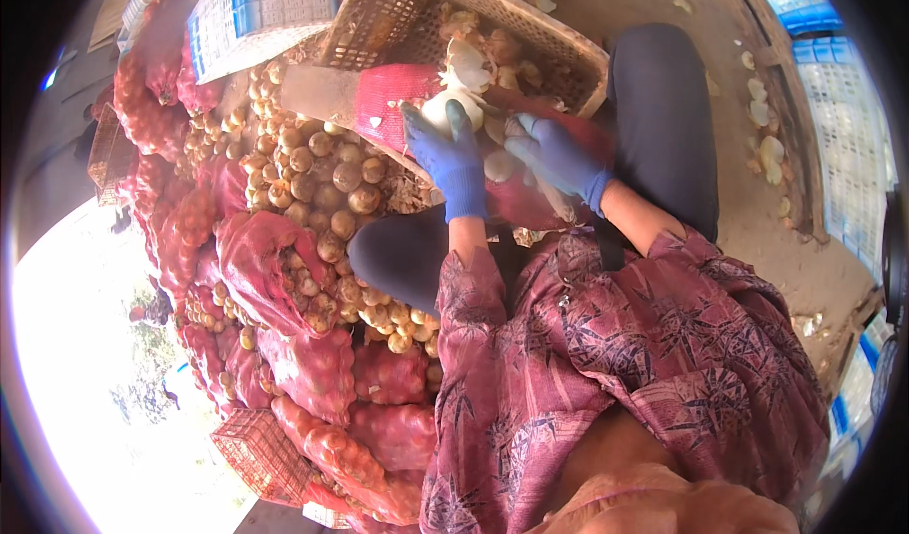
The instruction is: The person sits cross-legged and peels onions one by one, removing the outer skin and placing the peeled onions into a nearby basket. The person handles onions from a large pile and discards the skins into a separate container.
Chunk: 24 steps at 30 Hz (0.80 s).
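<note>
Both hands wear blue knitted gloves with grey-green fingertips. My left hand (449,154) grips a peeled white onion (442,111) against a board covered in red mesh (390,101). Just beyond it, a pale piece of onion skin (466,65) stands up. To the right, my right hand (557,152) is curled around a slim hand tool whose greyish handle (559,204) sticks out below the palm. Motion blur hides its working end, close to the onion. A second pale round piece (501,166), perhaps an onion, lies between the hands on the mesh.
A plastic crate (383,26) holding onion skins stands beyond the board. Loose unpeeled onions (312,172) and red mesh sacks (305,371) spread along the left. Blue-and-white crates (838,122) line the right edge; another crate (280,1) is at upper left. Peel scraps (770,157) litter the floor.
</note>
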Motion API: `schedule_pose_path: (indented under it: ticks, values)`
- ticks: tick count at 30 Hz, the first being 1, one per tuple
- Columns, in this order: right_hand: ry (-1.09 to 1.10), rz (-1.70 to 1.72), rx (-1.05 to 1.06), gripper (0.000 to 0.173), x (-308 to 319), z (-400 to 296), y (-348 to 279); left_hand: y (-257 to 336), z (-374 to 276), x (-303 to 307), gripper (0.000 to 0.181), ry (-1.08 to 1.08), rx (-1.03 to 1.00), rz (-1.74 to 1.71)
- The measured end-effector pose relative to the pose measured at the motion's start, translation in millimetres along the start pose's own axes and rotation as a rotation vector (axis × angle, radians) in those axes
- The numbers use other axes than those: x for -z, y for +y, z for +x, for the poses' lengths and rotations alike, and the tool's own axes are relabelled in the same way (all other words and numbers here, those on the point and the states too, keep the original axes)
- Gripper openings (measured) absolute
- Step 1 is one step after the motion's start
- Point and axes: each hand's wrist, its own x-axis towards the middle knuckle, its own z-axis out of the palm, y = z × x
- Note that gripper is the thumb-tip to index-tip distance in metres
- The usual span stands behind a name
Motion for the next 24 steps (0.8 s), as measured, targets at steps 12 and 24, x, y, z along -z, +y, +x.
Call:
schedule_pose_path:
  ticks: [12,24]
  values:
    - [-0.130,0.177,-0.120,0.024,22,6,-6,-44,18,9,0.073,-0.060,0.021,-0.299]
    - [0.053,-0.496,0.315,0.045,-5,-12,15,-27,10,6,0.071,0.090,0.430,-0.318]
